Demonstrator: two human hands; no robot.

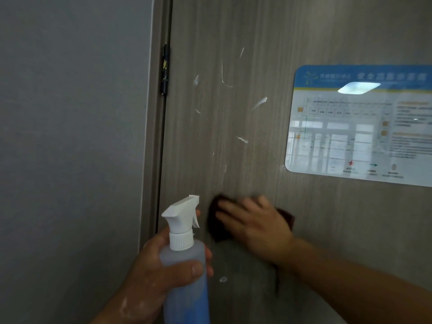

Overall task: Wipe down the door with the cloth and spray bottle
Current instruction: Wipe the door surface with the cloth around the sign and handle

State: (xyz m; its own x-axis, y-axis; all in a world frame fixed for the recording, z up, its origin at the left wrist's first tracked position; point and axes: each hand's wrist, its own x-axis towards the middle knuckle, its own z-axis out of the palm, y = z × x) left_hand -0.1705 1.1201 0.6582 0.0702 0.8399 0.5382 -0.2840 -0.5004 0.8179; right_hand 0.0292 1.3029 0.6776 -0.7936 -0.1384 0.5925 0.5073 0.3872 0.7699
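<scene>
A grey-brown wood-grain door (268,54) fills the middle and right of the head view, with several white streaks (259,103) on it. My right hand (254,224) presses a dark maroon cloth (216,226) flat against the door below the streaks; the hand is motion-blurred. My left hand (152,274) grips a translucent spray bottle (187,284) with blue liquid and a white trigger head (183,212), held upright near the door's hinge side, nozzle pointing right.
A glossy evacuation-plan sign (360,122) is fixed to the door at the right. A black hinge (165,70) sits on the door's left edge beside the frame (155,113). A plain grey wall (70,136) covers the left. One white spot (223,279) lies low on the door.
</scene>
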